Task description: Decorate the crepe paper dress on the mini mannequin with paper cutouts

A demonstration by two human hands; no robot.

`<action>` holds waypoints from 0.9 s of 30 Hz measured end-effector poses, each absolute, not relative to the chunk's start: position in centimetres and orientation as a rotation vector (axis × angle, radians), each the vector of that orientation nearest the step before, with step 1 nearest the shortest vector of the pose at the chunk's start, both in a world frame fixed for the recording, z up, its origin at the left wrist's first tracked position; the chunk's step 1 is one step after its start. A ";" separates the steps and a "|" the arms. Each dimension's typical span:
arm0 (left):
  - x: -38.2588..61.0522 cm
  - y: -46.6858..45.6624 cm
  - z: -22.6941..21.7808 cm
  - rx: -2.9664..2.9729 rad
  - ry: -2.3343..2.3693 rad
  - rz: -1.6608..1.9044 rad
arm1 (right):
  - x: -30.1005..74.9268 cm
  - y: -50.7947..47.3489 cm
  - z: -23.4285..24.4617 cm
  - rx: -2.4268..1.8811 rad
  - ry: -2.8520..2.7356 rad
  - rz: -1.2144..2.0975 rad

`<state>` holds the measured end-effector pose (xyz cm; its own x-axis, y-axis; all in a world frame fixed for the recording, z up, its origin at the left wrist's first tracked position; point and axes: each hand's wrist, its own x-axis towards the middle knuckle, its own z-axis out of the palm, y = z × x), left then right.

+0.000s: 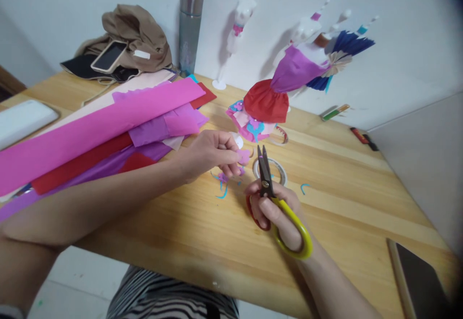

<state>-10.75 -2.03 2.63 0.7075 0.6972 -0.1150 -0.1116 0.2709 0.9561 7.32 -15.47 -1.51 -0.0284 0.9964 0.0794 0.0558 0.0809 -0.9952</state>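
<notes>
Between thumb and fingers, my left hand (215,155) pinches a small pink paper cutout (245,156) with rounded edges. My right hand (278,208) has its fingers through the red and yellow handles of the scissors (265,176), whose blades point away from me and stand slightly apart. The blades are just right of the cutout and do not touch it. Below my left hand lie blue and purple paper scraps (222,188). A roll of tape (278,169) rests behind the scissors, partly hidden by them.
Crepe paper sheets (108,126) are piled at the left. Behind stand a dress form in a purple and red paper dress (267,99), a slim white mannequin (240,24) and a thermos (190,29). A phone (109,56) lies on brown cloth (133,29); a dark tablet-like object (419,280) lies at right.
</notes>
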 end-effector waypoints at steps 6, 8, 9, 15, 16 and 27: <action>-10.9 -2.2 3.0 1.209 0.588 0.597 | 7.2 -15.5 -1.8 -1.150 -1.268 1.134; -10.9 -2.1 3.1 1.226 0.580 0.571 | 7.0 -15.2 -1.6 -1.203 -1.220 1.047; -10.9 -2.2 3.1 1.231 0.575 0.558 | 7.0 -15.0 -1.5 -1.228 -1.201 0.991; -10.6 -2.8 2.6 1.251 0.560 0.439 | 7.1 -14.4 -1.7 -1.163 -1.149 0.720; -10.5 -3.0 2.5 1.250 0.557 0.416 | 7.1 -14.4 -1.8 -1.145 -1.152 0.705; -9.8 -4.8 1.5 1.284 0.566 0.264 | 6.3 -14.9 -0.5 -1.293 -1.165 0.879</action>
